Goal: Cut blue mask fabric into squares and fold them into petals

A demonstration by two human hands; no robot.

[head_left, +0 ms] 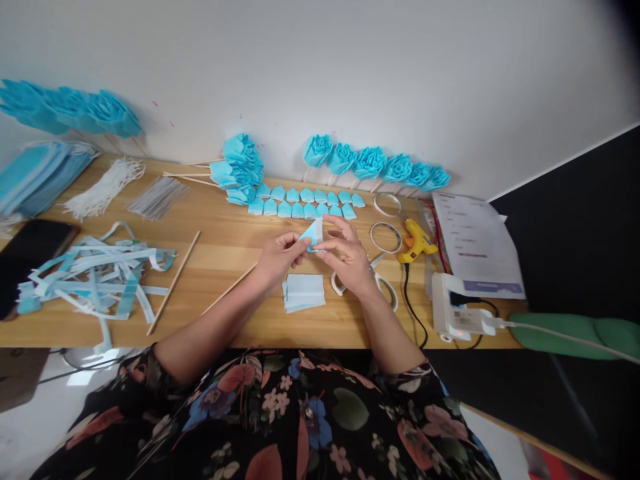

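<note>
A small piece of blue and white fabric (313, 232), with a corner folded over, is held up above the table's middle. My left hand (281, 259) pinches its lower left part between thumb and finger. On the other side, my right hand (351, 261) grips its right edge with the fingertips, the upper fingers curved over it. Below lies a small stack of pale fabric squares (304, 293). Scissors (386, 293) with white handles rest partly hidden under my right hand. Just behind my hands, two rows of folded blue petals (298, 211) lie on the wood.
Yellow glue gun (416, 241), tape rolls (386, 237), power strip (445, 307) and papers (475, 240) are at right. Blue fabric flowers (370, 163) stand along the wall. Cut strips (107, 267), a phone (37, 250), masks (43, 173) and wooden sticks (175, 283) occupy the left.
</note>
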